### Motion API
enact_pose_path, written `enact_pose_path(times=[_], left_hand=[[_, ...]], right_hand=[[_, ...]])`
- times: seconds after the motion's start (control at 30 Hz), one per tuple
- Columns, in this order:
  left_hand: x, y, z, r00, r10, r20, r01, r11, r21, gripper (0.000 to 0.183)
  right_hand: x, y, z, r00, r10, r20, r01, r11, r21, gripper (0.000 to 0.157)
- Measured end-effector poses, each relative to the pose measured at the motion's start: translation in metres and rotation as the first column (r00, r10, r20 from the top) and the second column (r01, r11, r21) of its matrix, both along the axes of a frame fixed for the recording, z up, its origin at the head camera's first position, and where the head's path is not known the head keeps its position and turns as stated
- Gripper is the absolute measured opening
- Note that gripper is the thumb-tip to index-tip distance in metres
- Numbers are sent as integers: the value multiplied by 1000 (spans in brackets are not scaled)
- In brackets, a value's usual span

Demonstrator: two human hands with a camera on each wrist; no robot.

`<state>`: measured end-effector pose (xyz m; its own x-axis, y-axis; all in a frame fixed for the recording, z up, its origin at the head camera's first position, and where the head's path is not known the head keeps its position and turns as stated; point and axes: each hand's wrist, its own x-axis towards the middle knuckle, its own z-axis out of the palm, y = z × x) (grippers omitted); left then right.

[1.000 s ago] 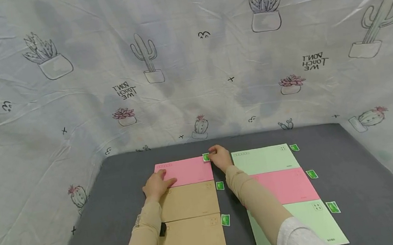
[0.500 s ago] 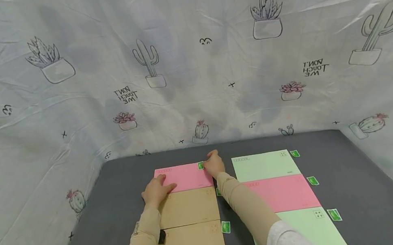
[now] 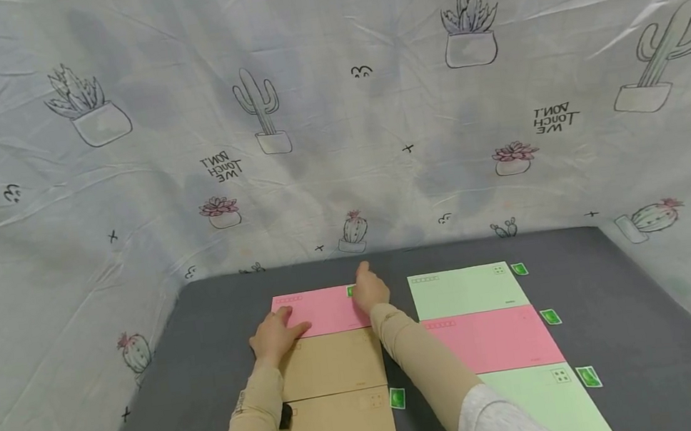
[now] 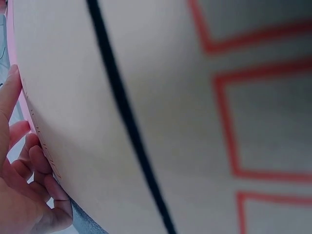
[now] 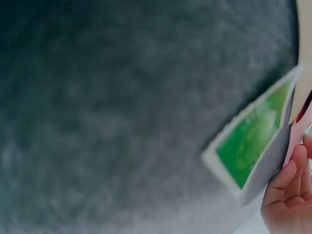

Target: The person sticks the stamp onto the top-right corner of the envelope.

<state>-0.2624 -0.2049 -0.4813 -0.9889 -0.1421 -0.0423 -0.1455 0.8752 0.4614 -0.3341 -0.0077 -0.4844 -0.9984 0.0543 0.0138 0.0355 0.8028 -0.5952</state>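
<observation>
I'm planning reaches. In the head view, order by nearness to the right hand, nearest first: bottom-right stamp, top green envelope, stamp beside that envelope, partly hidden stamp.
From the right hand:
1. Partly hidden stamp, at its left side.
2. Top green envelope, to its right.
3. Stamp beside that envelope, farther right.
4. Bottom-right stamp, farthest right, lower down.

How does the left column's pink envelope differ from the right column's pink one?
The left pink envelope is farthest in its column; the right pink envelope is in the middle. The left hand rests on the left one, none on the right one. A green stamp shows over the left one's far-right corner; the right one's stamp lies beside it. Both bear printed boxes.
</observation>
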Motion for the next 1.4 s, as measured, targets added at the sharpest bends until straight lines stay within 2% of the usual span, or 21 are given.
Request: enact_pose_path(times=[0.17,0.37,0.53,0.7,0.93,1.13,1.27,1.4], left_hand=[[0,2,1,1000,-1,-2,1,1000,1,64],[2,2,2,1000,3,2,-3,1000,13,64],[2,2,1,1000,3,2,-3,1000,17,65],[0,2,1,1000,-6,14,6,1000,16,66],[0,3,12,997,-61,45,59,998,35,63],[-1,16,18,994,-97,-40,97,995,1,56],[-6,38,20,983,-122,-138,123,992,1,49],[-5,64,26,967,-152,-207,163,986,37,44]], right_hand=[[1,2,-2,997,56,-52,-53,996,74,24],[1,3,-6,990,111,-83,-99,985,141,13],[1,5,-5,988,118,-101,-106,988,115,12],[3,10,4,985,139,-100,-131,988,86,17],[10,19,21,978,162,-135,-165,986,-11,21],[15,36,37,972,141,-186,-170,974,-150,26],[20,53,48,975,94,-202,-139,966,-219,28],[27,75,57,974,63,-216,-123,954,-274,30]])
